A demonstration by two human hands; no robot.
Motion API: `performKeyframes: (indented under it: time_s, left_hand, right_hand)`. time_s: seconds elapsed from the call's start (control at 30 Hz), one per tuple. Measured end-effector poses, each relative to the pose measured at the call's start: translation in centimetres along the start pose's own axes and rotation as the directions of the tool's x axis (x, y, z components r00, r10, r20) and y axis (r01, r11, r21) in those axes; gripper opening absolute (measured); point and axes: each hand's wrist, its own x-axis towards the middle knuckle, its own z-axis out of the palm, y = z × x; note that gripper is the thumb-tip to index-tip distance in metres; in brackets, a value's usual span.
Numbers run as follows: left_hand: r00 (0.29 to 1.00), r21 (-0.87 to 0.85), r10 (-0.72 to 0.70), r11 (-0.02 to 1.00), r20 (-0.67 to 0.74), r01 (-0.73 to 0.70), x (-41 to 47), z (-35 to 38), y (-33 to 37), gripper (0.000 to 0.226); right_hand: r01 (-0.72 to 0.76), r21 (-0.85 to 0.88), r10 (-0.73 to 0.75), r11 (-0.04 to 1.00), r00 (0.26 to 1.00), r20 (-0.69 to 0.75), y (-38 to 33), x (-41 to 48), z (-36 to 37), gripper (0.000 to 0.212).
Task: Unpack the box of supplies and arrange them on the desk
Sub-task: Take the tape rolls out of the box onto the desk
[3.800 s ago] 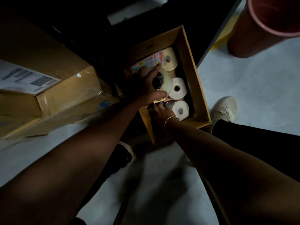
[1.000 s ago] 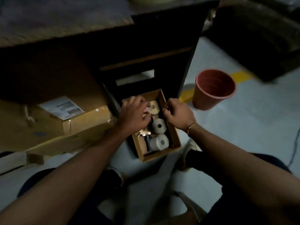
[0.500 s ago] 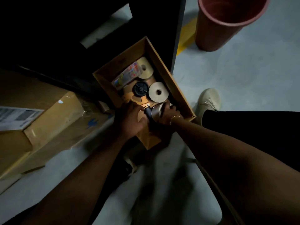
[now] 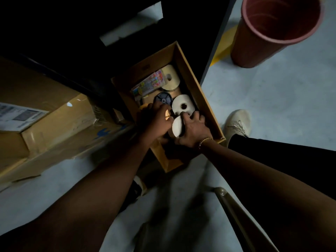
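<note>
Open cardboard box (image 4: 192, 73) sits on the floor at frame centre, still holding supplies. Both hands are inside at its near end: right hand (image 4: 194, 129) curled around the near white roll (image 4: 176, 127), which is tilted on edge; left hand (image 4: 157, 120) presses beside it, whether it grips anything cannot be told. A second white roll (image 4: 182, 105) lies just above. Judgement: lift straight up, clear of the box wall, thumb steadying the roll so it doesn't unwind.

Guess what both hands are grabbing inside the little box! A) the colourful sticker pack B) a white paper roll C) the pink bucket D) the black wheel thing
B: the left hand and right hand close around a white paper roll at the near end of the box.
</note>
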Motion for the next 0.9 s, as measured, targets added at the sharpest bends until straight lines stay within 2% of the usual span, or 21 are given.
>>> performKeyframes:
  time_s: [0.1, 0.17, 0.27, 0.37, 0.47, 0.57, 0.7, 0.8, 0.9]
  left_hand:
    - [0.999, -0.036, -0.034, 0.999, 0.024, 0.035, 1.9, 1.9, -0.1, 0.038]
    - [0.998, -0.032, -0.030, 0.999, 0.047, 0.032, 3.2, 3.1, -0.1, 0.045]
    - [0.995, 0.073, 0.041, 0.996, 0.087, -0.047, 5.0, 4.6, 0.6, 0.068]
    - [0.988, 0.143, 0.092, 0.984, 0.121, -0.109, 6.4, 5.6, 1.6, 0.089]
    - [0.987, 0.229, 0.118, 0.963, 0.113, -0.142, 6.9, 6.7, 2.1, 0.103]
    - [0.987, 0.295, 0.151, 0.942, 0.064, -0.163, 7.5, 7.1, 2.3, 0.105]
    - [0.969, 0.353, 0.220, 0.903, 0.110, -0.245, 8.2, 6.0, 3.5, 0.096]
    - [0.967, 0.276, 0.208, 0.930, 0.150, -0.243, 7.9, 5.1, 3.0, 0.101]
    - [0.972, 0.174, 0.197, 0.960, 0.128, -0.218, 6.3, 3.2, 1.9, 0.105]
  right_hand:
    - [-0.064, 0.003, 0.064, 0.998, 0.998, -0.024, 0.7, -1.4, 0.0, 0.104]
    - [-0.040, -0.054, 0.038, 0.998, 0.998, -0.040, 1.3, -2.2, 0.3, 0.105]
    - [-0.033, -0.044, 0.031, 0.998, 0.999, -0.045, 1.5, -2.2, 0.4, 0.105]
    - [-0.117, 0.037, 0.118, 0.993, 0.992, -0.049, 1.2, -2.1, 0.8, 0.106]
    - [-0.144, 0.035, 0.147, 0.989, 0.985, -0.092, 1.3, -2.3, 1.7, 0.107]
    - [-0.136, 0.045, 0.141, 0.990, 0.983, -0.119, 1.4, -2.4, 2.0, 0.105]
    - [-0.108, 0.036, 0.112, 0.994, 0.984, -0.137, 1.5, -2.9, 1.7, 0.103]
    - [-0.041, -0.001, 0.041, 0.999, 0.988, -0.149, 1.4, -3.7, 1.3, 0.101]
    - [0.006, 0.020, -0.005, 1.000, 0.997, -0.075, 1.1, -4.4, 0.7, 0.103]
